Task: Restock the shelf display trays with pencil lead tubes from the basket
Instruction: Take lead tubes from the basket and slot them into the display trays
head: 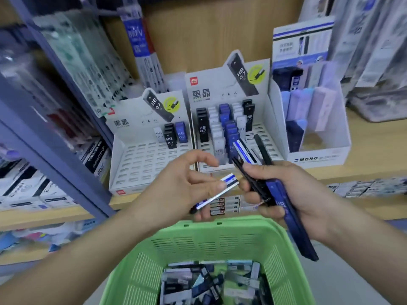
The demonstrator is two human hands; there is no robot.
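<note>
Currently the left hand (187,186) pinches one striped lead tube (220,191) between thumb and fingers, its long axis diagonal and its upper end toward the right hand (293,190). Right hand grips a fanned bundle of tubes (284,205), tips up-left toward the display trays (143,164) beyond both hands. Basket (198,243) sits below the hands.

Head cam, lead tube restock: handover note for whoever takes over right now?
Left hand pinches one striped tube above the basket.
Right hand grips a bundle of tubes: blue, black and striped.
The basket holds many more tubes.
Left tray: a few tubes at the back, most slots bare.
Right tray: about half filled, front rows bare.
To do: slot the held tubes, then fill both trays from the basket.
</note>
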